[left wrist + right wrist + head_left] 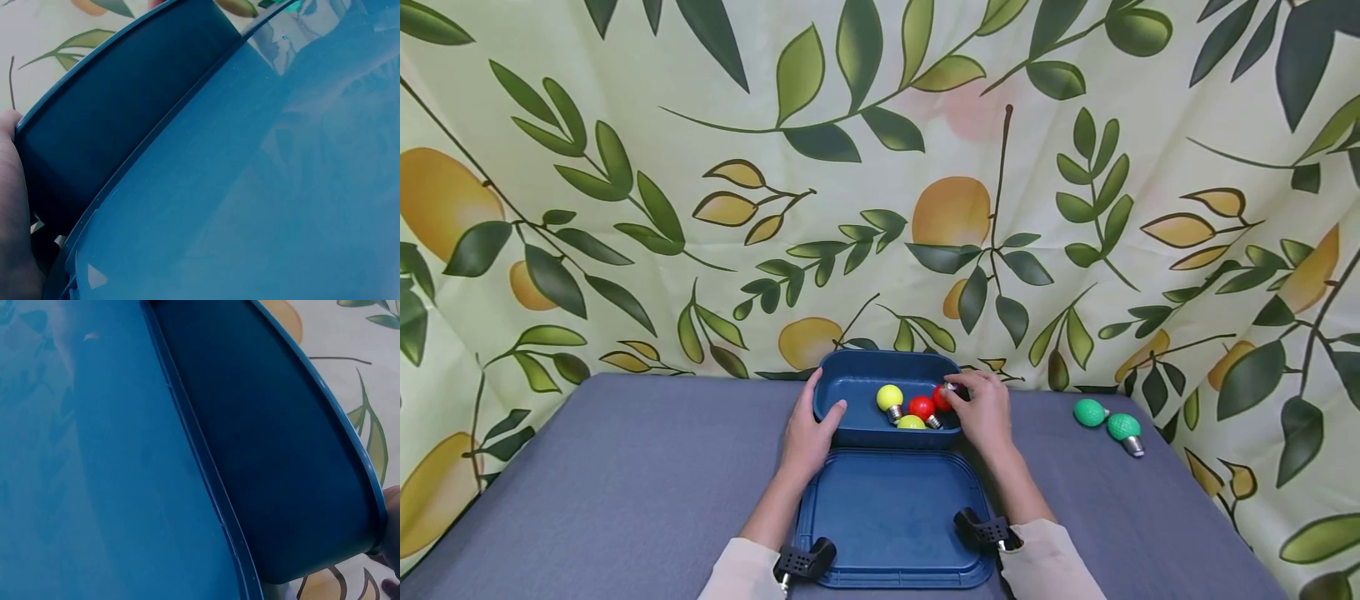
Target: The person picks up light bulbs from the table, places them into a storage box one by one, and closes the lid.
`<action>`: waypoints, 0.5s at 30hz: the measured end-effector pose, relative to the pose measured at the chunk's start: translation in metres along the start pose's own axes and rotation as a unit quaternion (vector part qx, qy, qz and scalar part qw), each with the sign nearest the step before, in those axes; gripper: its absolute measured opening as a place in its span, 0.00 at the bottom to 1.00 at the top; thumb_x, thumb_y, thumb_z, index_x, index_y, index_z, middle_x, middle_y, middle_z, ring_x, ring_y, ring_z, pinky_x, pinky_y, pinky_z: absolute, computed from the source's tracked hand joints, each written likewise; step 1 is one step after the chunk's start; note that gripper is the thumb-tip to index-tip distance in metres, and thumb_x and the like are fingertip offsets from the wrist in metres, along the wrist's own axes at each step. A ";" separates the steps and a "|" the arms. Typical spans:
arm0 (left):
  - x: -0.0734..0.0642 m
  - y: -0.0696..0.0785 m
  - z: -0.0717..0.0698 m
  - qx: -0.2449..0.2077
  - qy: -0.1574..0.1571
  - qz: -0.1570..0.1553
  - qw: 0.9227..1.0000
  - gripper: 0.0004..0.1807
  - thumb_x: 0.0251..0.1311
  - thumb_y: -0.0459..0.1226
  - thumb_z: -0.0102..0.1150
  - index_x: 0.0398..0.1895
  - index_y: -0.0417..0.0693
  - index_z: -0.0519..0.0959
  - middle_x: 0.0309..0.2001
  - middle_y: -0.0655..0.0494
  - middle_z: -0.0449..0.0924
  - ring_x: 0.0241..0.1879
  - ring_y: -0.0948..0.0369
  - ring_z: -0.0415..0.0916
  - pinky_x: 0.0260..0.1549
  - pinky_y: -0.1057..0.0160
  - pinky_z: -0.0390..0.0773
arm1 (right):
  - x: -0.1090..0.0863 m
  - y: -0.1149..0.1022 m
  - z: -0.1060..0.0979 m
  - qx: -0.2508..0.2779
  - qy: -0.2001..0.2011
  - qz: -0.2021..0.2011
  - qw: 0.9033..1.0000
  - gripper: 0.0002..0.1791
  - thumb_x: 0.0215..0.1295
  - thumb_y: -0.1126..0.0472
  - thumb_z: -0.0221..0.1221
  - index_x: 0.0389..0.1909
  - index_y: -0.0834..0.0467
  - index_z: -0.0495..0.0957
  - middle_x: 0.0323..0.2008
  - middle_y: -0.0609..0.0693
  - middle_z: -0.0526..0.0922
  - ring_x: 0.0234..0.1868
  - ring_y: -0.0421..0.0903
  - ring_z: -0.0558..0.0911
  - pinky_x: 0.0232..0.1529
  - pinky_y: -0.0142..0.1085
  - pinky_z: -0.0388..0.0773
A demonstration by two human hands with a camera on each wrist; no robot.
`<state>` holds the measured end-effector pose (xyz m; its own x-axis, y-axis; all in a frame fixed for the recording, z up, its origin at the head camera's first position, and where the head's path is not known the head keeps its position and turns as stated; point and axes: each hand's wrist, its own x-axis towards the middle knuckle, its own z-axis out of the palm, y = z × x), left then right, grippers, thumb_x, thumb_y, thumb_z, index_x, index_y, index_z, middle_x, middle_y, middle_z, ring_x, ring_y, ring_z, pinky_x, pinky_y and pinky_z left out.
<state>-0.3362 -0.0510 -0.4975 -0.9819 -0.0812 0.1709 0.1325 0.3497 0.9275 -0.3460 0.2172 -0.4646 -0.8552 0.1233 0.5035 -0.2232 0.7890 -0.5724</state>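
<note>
A deep blue plastic box (859,390) stands at the table's back edge. Its left end sits between the thumb and fingers of my left hand (806,433). My right hand (985,414) reaches over the box's right end and pinches a red light bulb (941,398), its metal base up by the fingertips. Inside the box lie another red bulb (921,407), a yellow bulb (890,396) and a second yellow bulb (912,422), partly hidden by the front wall. Both wrist views show the box's outer front wall (125,112), the bulbs hidden behind it.
A flat blue lid (895,517) lies just in front of the box, between my forearms. Two green bulbs (1089,412) (1124,427) rest on the grey-blue table (647,492) at the far right. A leaf-patterned curtain (880,192) hangs directly behind the table.
</note>
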 end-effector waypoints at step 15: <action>0.001 -0.002 0.000 0.004 -0.001 0.001 1.000 0.37 0.70 0.47 0.58 0.80 0.62 0.56 0.80 0.48 0.55 0.79 0.44 0.54 0.73 0.35 0.56 | 0.002 0.000 -0.003 0.027 -0.061 0.069 0.995 0.13 0.59 0.60 0.71 0.46 0.57 0.89 0.50 0.60 0.88 0.51 0.57 0.84 0.49 0.51 0.82</action>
<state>-0.3372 -0.0520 -0.4988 -0.9822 -0.0780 0.1710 0.1327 0.3566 0.9248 -0.3461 0.2196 -0.4615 -0.9289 0.1520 0.3378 -0.1216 0.7364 -0.6656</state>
